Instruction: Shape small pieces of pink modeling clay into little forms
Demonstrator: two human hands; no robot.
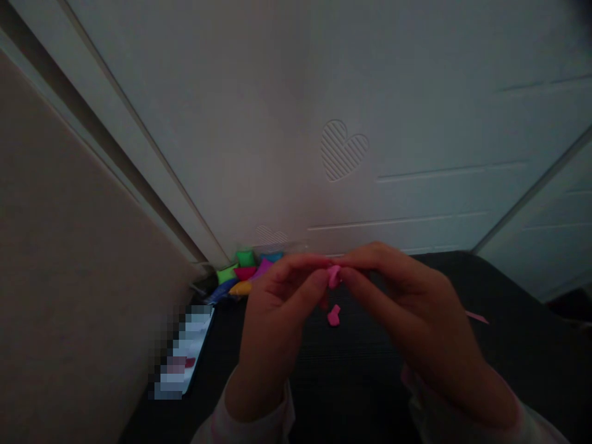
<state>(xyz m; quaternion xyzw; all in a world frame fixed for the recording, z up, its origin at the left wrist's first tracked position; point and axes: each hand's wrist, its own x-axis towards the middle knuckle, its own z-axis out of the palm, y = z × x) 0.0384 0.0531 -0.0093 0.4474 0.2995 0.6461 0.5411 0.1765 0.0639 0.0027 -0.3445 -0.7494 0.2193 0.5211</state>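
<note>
Between my two hands is a small pink piece of what looks like modelling clay [333, 277], held up above the dark table. The thumb and fingertips of my left hand [282, 308] pinch it from the left. From the other side, the thumb and index finger of my right hand [407, 302] press on it. Its far side is hidden by my fingers. Below it on the table lies another small pink clay piece [333, 316], with a narrow part sticking up from a wider base. Neither hand touches that one.
Colourful soft packets [243, 273] lie in a pile at the back left. A phone [187, 351] with a lit, blurred screen rests on the left of the dark table [342, 382]. A thin pink strip [476, 317] lies at the right. A white panel with embossed hearts [343, 151] stands behind.
</note>
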